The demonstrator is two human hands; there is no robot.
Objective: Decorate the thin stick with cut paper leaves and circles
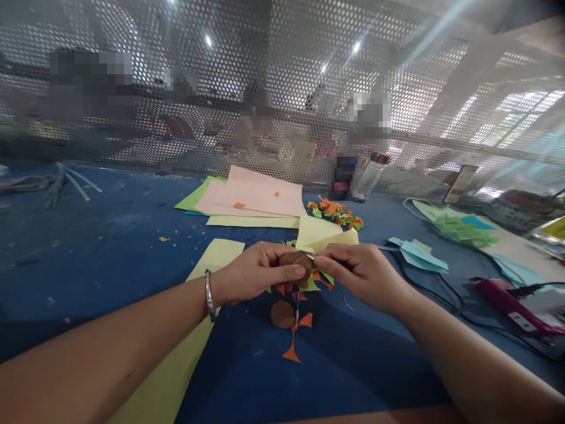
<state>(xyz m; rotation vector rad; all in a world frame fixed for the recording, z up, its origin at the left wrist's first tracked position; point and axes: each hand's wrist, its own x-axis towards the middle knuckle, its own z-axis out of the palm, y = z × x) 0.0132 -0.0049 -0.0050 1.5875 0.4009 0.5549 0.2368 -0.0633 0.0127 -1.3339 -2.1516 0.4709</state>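
My left hand [260, 271], with a silver bracelet on its wrist, is closed around a brown round disc [296, 266], the thumb pressed on its near face. My right hand [353, 268] pinches a thin metal tool [308, 254] whose tip reaches the top of the disc; the fingers hide most of it, so I cannot tell its kind. A second brown disc [282, 314] lies on the blue table below the hands. Beside it are a blue pen-like stick [297, 306] and orange paper scraps [292, 353]. Green and orange scraps show under both hands.
Pink paper sheets [265, 191] and a yellow sheet [326, 232] lie ahead. Beyond are coiled paper pieces [335, 212] and a clear bottle [373, 176] by a perforated metal screen [198, 118]. At right are black cables and a magenta power strip [512, 306].
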